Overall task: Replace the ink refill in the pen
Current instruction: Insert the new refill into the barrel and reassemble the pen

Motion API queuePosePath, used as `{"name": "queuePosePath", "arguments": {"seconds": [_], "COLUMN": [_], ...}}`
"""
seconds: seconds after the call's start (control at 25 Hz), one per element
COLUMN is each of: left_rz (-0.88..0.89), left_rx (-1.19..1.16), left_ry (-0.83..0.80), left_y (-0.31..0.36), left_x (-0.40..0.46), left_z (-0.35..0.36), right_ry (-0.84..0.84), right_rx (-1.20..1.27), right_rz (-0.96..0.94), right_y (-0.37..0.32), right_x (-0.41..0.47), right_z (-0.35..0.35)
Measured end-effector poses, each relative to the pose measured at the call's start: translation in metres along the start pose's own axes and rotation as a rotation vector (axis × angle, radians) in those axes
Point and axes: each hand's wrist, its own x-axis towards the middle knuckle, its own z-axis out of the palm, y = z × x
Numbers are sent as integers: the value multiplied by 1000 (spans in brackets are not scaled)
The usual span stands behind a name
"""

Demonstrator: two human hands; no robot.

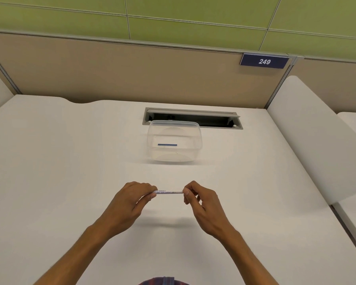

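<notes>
Both your hands pinch the pen (pixel 169 191) ends, left hand (pixel 130 199), right hand (pixel 199 200). Twist unevenly and the small parts could drop, rolling off the surface (pixel 70 161).

On my feed I take the grey rectangular metal cable hatch (pixel 191 112), sunk in the white flat desk top (pixel 70 161), as my marker. Just in front of the hatch, overlapping its near edge from my angle, stands a clear rounded-corner plastic tub (pixel 194 140). Behind the hatch rises a beige fabric partition panel (pixel 132 75), and up and to the right of the hatch a dark blue number plate reading 249 (pixel 264 61) sits on its top edge. Above that I see green tiled wall (pixel 193 9). Right of the hatch stands a white rounded side divider (pixel 308 136).
</notes>
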Motion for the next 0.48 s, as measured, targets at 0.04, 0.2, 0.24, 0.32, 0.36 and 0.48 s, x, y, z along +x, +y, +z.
{"name": "queuePosePath", "arguments": {"seconds": [0.04,0.2,0.24,0.32,0.36,0.48], "left_rz": [7,8,14,25,34,34], "left_rx": [3,9,18,53,77,119], "left_ry": [12,45,41,24,15,-4], "left_y": [0,1,2,2,2,0], "left_x": [0,-2,-1,-2,-3,-3], "left_z": [1,2,3,4,5,6], "right_ry": [0,4,2,-4,-8,-11], "right_rx": [-11,-30,-24,-1,12,1], "right_rz": [2,11,20,48,64,82], "right_y": [0,1,1,3,3,5], "right_x": [0,1,0,0,0,1], "right_z": [1,3,4,5,5,5]}}
